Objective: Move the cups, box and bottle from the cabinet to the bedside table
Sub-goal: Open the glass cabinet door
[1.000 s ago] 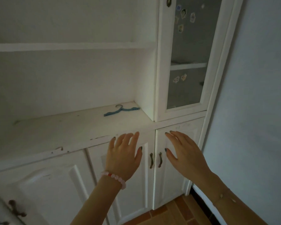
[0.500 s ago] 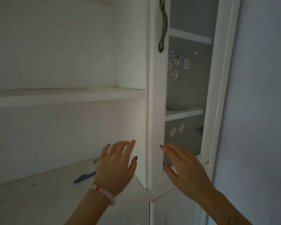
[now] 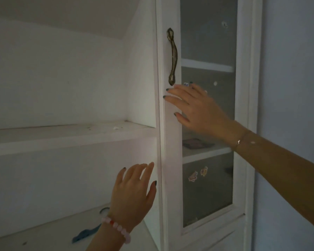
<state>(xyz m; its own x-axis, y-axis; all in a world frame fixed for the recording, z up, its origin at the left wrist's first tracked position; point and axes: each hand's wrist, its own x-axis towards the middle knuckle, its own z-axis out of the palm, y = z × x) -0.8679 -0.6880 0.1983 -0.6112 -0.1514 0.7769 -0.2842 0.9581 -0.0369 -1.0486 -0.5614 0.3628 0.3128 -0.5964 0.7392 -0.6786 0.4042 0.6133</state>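
At lower centre my left hand (image 3: pixel 132 194) is spread and empty. Right of it my right hand (image 3: pixel 194 105), also released, reaches below the handle (image 3: pixel 172 57) of the closed glass door (image 3: pixel 170 142). Nothing moved yet; cups, box, bottle possibly behind the murky glass.

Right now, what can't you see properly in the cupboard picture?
Head view only:
- The cups, box and bottle: none can be made out behind the dim glass door.
- A flat dark thing on the inside shelf: too blurred to name.
- The stickers: too small to read.
- Some glass is hidden by the right hand.
- The blue hanger: partly behind the left hand.
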